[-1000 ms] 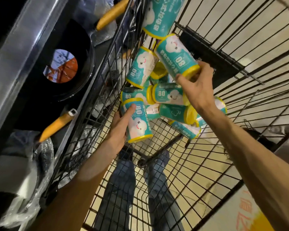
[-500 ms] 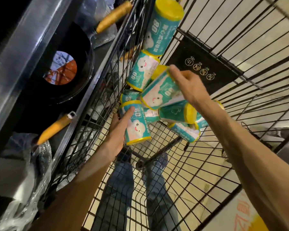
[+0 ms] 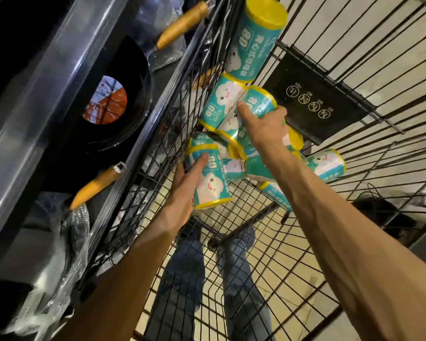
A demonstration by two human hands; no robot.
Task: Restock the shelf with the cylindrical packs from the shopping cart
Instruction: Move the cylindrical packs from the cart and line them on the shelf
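Shelving (image 3: 47,99) at left, stocked with dark pans (image 3: 113,94); wire shopping cart (image 3: 268,279) alongside. Left hand (image 3: 185,190) grasps one cylindrical pack (image 3: 208,179), long axis upright, nearest the shelf. Right hand (image 3: 263,130) clasps a second pack (image 3: 253,109) atop the remaining heap (image 3: 322,163), axis slanting leftward.

Packs (image 3: 234,134) piled in the far left corner of the cart (image 3: 268,254), one pack (image 3: 253,43) propped up behind them against the wire side. Left of the cart sits the shelf (image 3: 47,99), a pan (image 3: 113,99) on it, wrapped goods perhaps below.
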